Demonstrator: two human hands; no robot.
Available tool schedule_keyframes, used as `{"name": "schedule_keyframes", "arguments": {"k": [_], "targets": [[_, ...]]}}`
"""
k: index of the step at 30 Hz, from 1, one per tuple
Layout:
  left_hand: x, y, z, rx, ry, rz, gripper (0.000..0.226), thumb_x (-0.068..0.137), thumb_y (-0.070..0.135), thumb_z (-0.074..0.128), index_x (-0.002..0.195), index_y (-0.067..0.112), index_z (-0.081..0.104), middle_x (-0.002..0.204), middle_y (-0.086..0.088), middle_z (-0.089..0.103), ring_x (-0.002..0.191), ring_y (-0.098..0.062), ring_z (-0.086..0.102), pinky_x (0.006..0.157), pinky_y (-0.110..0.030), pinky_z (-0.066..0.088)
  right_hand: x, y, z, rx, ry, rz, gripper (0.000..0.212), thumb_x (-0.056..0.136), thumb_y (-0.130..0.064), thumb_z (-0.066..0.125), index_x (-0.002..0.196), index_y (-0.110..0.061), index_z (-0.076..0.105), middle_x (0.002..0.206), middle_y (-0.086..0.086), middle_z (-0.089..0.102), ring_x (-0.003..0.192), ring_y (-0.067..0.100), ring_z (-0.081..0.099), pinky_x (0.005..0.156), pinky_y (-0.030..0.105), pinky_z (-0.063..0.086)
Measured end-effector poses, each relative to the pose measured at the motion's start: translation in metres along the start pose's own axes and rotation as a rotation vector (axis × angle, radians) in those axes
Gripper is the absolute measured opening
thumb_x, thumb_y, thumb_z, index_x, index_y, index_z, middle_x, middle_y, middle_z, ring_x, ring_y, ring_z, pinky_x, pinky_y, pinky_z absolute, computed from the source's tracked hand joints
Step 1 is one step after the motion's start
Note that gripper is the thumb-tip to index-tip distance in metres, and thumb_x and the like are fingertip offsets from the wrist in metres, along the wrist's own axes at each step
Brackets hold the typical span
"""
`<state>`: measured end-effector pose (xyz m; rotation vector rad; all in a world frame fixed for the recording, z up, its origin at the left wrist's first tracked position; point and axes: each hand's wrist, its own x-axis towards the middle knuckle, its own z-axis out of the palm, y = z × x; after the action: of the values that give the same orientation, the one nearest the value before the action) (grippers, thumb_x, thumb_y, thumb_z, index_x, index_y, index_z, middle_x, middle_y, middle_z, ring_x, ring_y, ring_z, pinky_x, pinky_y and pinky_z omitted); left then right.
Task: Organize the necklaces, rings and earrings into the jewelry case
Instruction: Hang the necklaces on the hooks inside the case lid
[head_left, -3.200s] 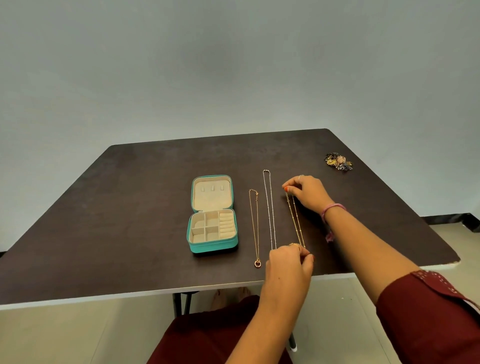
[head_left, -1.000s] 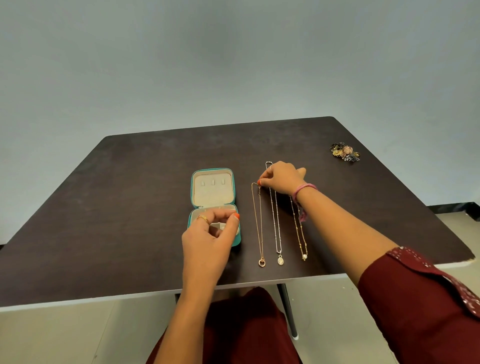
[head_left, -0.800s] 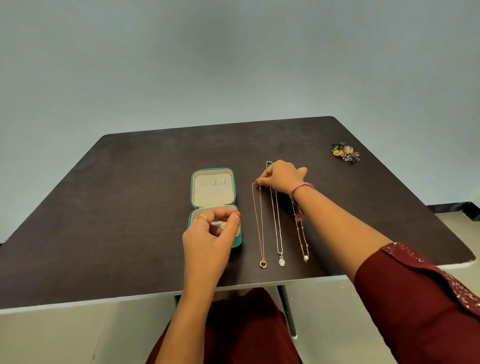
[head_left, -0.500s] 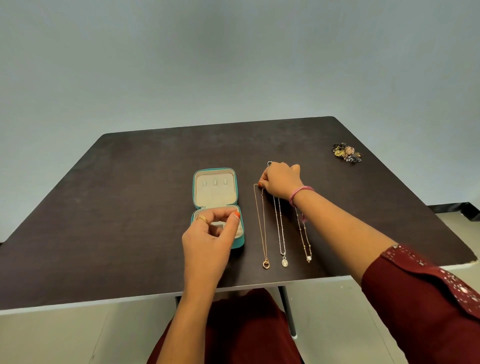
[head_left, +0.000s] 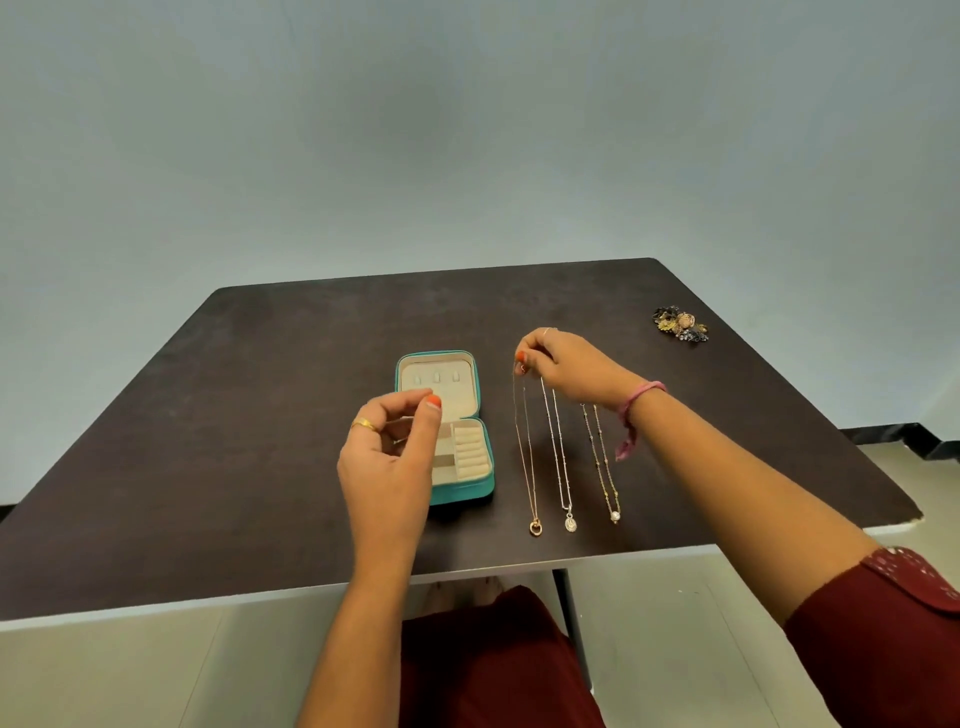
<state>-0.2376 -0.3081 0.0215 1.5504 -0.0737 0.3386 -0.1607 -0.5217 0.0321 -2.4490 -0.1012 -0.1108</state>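
Head view: right hand (head_left: 569, 366) pinches rose-gold necklace (head_left: 525, 447); left hand (head_left: 387, 457) curled, empty.

Dark table (head_left: 260, 415) bears case (head_left: 467, 491), necklaces (head_left: 558, 457), trinkets (head_left: 679, 323).

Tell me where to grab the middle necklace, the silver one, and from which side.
Pinch the silver necklace at its far end, from above. It lies straight and flat on the table, with its pendant nearest you, so it would likely hang untangled. The right hand covers that end now.
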Motion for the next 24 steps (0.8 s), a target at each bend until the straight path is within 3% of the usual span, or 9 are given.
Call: {"name": "schedule_keyframes", "arguments": {"k": [4, 7, 10, 14, 17, 19, 21, 24], "targets": [[0.012, 0.018, 0.001, -0.066, -0.032, 0.031, 0.006, 0.089, 0.020, 0.064, 0.095, 0.018, 0.067, 0.093, -0.001, 0.069, 0.082, -0.005, 0.066, 0.062, -0.015, 0.052, -0.021, -0.026, -0.021, 0.088, 0.010, -0.086, 0.016, 0.100, -0.021, 0.045, 0.090, -0.019, 0.057, 0.091, -0.003, 0.064, 0.082, 0.009, 0.060, 0.074, 0.019, 0.047], [0.022, 0.031, 0.003, -0.103, -0.106, 0.039, 0.005, 0.090, 0.021, 0.063, 0.092, 0.024, 0.066, 0.092, 0.002, 0.070, 0.088, -0.010, 0.067, 0.074, -0.025, 0.055, -0.038, -0.049, -0.036, 0.171, -0.001, -0.162, 0.016, 0.099, -0.019, 0.046, 0.087, -0.022, 0.056, 0.084, -0.006, 0.063, 0.077, 0.001, 0.059, 0.075, 0.015, 0.046], [0.027, 0.043, 0.009, -0.186, -0.234, -0.023, 0.011, 0.094, 0.020, 0.057, 0.097, 0.021, 0.067, 0.095, 0.000, 0.071, 0.093, -0.011, 0.068, 0.084, -0.027, 0.055, -0.053, -0.072, -0.050, 0.269, -0.021, -0.216, 0.016, 0.100, -0.015, 0.045, 0.088, -0.019, 0.054, 0.083, -0.002, 0.062, 0.081, 0.009, 0.062, 0.081, 0.025, 0.049], [0.031, 0.055, 0.014, -0.237, -0.446, -0.107, 0.027, 0.101, 0.026, 0.042, 0.104, 0.015, 0.067, 0.100, -0.003, 0.072, 0.100, -0.016, 0.068, 0.098, -0.035, 0.049, -0.069, -0.097, -0.061, 0.393, -0.039, -0.230, 0.013, 0.100, -0.014, 0.043, 0.091, -0.014, 0.053, 0.081, 0.000, 0.060, 0.076, 0.009, 0.067, 0.073, 0.021, 0.054], [0.030, 0.065, 0.015, -0.258, -0.568, -0.133, 0.038, 0.102, 0.034, 0.036, 0.106, 0.012, 0.066, 0.097, -0.005, 0.073, 0.095, -0.019, 0.069, 0.093, -0.032, 0.051, -0.075, -0.111, -0.066, 0.409, -0.022, -0.251, 0.013, 0.100, -0.015, 0.044, 0.091, -0.015, 0.054, 0.080, -0.001, 0.060, 0.073, 0.008, 0.066, 0.070, 0.021, 0.053], [0.029, 0.072, 0.013, -0.307, -0.616, -0.154, 0.039, 0.102, 0.034, 0.036, 0.102, 0.010, 0.067, 0.087, -0.004, 0.073, 0.083, -0.018, 0.070, 0.085, -0.028, 0.054, -0.077, -0.118, -0.068, 0.416, 0.003, -0.264, 0.013, 0.100, -0.014, 0.044, 0.091, -0.015, 0.054, 0.079, -0.001, 0.060, 0.070, 0.005, 0.065, 0.068, 0.018, 0.051], [0.030, 0.077, 0.010, -0.336, -0.653, -0.162, 0.036, 0.100, 0.031, 0.041, 0.100, 0.007, 0.067, 0.079, -0.002, 0.068, 0.070, -0.013, 0.064, 0.078, -0.028, 0.053, -0.078, -0.123, -0.069, 0.419, 0.037, -0.272, 0.013, 0.099, -0.015, 0.045, 0.091, -0.016, 0.055, 0.079, -0.001, 0.060, 0.067, 0.003, 0.063, 0.068, 0.018, 0.051], [0.031, 0.080, 0.004, -0.337, -0.694, -0.154, 0.028, 0.098, 0.024, 0.048, 0.100, 0.005, 0.068, 0.071, 0.001, 0.059, 0.066, -0.009, 0.052, 0.070, -0.026, 0.052, -0.078, -0.124, -0.071, 0.431, 0.075, -0.265, 0.013, 0.100, -0.016, 0.046, 0.091, -0.018, 0.056, 0.081, -0.001, 0.058, 0.067, 0.005, 0.060, 0.071, 0.026, 0.050]]}}
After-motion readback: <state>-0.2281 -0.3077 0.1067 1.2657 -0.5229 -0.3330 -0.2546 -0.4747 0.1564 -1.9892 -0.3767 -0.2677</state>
